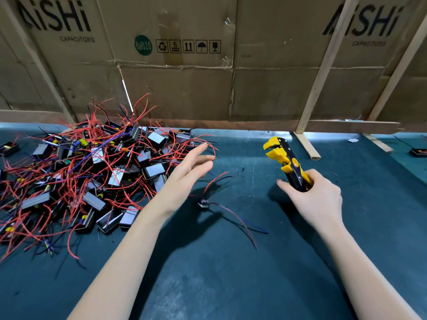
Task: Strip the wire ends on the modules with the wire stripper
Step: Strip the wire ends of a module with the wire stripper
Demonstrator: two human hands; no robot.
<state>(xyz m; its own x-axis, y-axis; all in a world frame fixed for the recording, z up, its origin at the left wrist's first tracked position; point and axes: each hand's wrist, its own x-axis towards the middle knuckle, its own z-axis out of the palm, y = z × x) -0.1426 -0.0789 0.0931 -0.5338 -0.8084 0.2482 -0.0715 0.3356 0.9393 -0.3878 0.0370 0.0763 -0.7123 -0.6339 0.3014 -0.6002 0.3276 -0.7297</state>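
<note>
We work at a counter [231, 273] covered with a dark teal mat. Our right hand [321, 199] grips the wire stripper [286, 162] by its handles, fingers curled round them, thumb extended toward the left. The tool is yellow and black; its head points up and away from us, toward the back of the counter, and its jaws stand slightly apart with nothing between them.

Our left hand [187, 174] is raised above the counter, fingers straight and loosely spread, holding nothing. It is somewhat blurred. Its fingertips lie near the right edge of the pile of modules [92, 172].

The pile occupies the left part of the counter. It consists of small black modules with grey faces, tangled with red, blue and black wires that stick out in all directions.

One single module [203, 202] lies apart from the pile, on the mat between our two hands. Its red and dark wires spread across the mat toward the right and toward us. We cannot tell whether its wire ends are stripped.

A cardboard wall [184, 84] printed with "AiSHi CAPACITORS" closes the back of the counter, braced by wooden slats [323, 72]. Another module [419, 152] lies at the far right edge.
</note>
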